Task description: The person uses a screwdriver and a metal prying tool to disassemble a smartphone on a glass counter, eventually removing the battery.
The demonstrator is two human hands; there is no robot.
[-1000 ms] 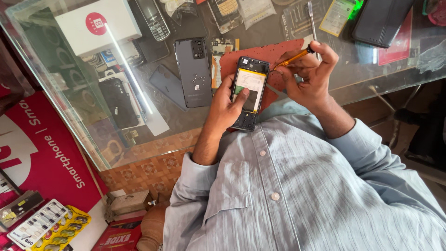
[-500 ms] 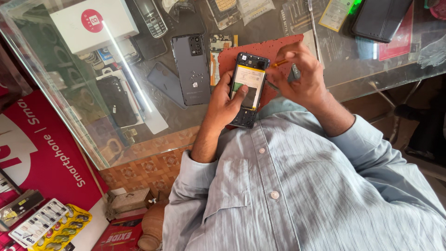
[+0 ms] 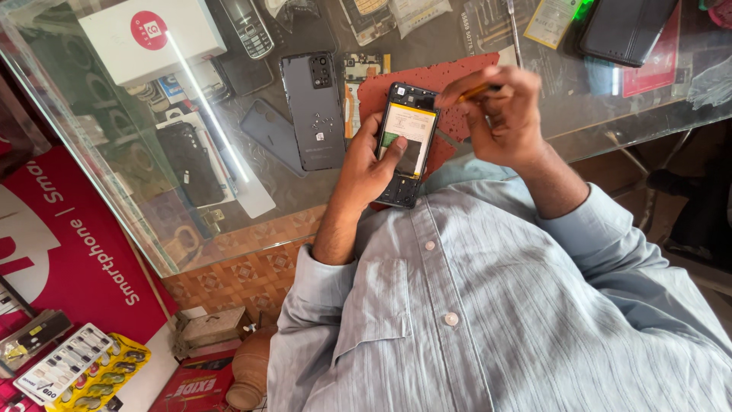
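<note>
1. Compared with a second ago, my right hand point(image 3: 507, 114) has drawn in closer to the top of the opened phone point(image 3: 406, 143). The thin orange-handled tool point(image 3: 479, 91) now lies nearly level across my fingers instead of sticking up and out to the right.
2. My left hand point(image 3: 366, 164) has kept its place. It is clasped round the left edge of the opened phone, with the thumb lying across the lower part of its exposed back.
3. My right hand is pinched shut round the tool, fingers curled in. I cannot see where the tip ends.
4. The opened phone sits tilted over the red mat point(image 3: 442, 80) at the near edge of the glass surface point(image 3: 579, 122), between my two hands. My left hand is touching it and my right is just beside its upper right corner.
5. The grey back cover point(image 3: 313, 111) lies flat on the glass just left of my left hand, unmoved.
6. A white box point(image 3: 152, 38) stands further left, well apart.
</note>
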